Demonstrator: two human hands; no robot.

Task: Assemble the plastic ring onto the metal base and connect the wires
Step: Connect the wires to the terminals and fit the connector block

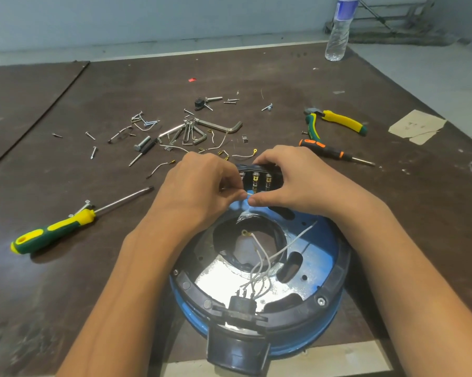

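A blue metal base [319, 248] lies on the table in front of me, with a black plastic ring [335, 287] seated around its rim. Several white wires [267, 259] rise from a black connector [241, 304] at the near edge. At the far edge stands a black terminal block [259, 176] with brass contacts. My left hand [199, 183] pinches a thin wire end just below the block. My right hand [292, 178] curls around the block's right side, its thumb meeting the same wire end.
A yellow-green screwdriver [55, 229] lies at the left. Loose screws, hex keys [202, 130] and short wire pieces are scattered beyond my hands. Pliers [335, 122] and an orange-black screwdriver [327, 151] lie at the right. A water bottle [339, 31] stands at the far edge.
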